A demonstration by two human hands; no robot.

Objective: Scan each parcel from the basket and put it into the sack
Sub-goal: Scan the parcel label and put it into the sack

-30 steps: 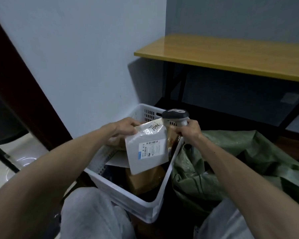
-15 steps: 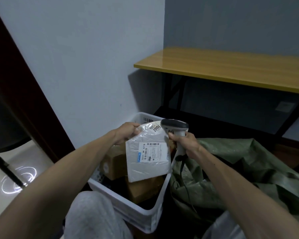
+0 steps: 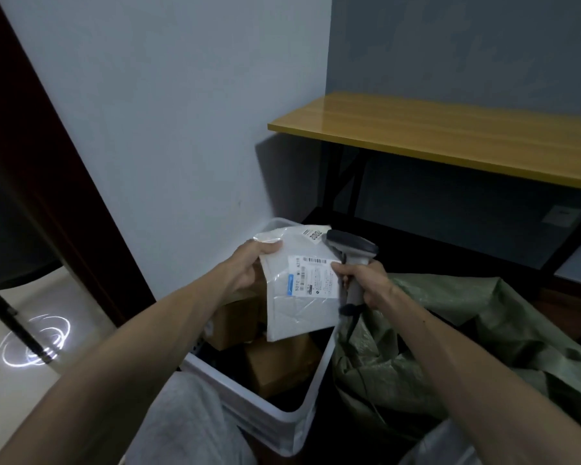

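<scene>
The left hand [image 3: 249, 268] pinches the upper left edge of a white parcel [image 3: 299, 307] and holds it above the white basket [image 3: 311, 391], the label facing the camera; the right hand [image 3: 366, 280] is clenched around the handle of a grey scanner [image 3: 351, 246], whose head is just beside the label; brown boxes [image 3: 277, 367] lie in the basket; the green sack [image 3: 450, 337] lies crumpled just right of it.

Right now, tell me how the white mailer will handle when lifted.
Probably light: the left hand holds the white mailer up by one top corner. Likely bendy, not rigid: its face shows creases. Its glossy film may be slippery.
</scene>
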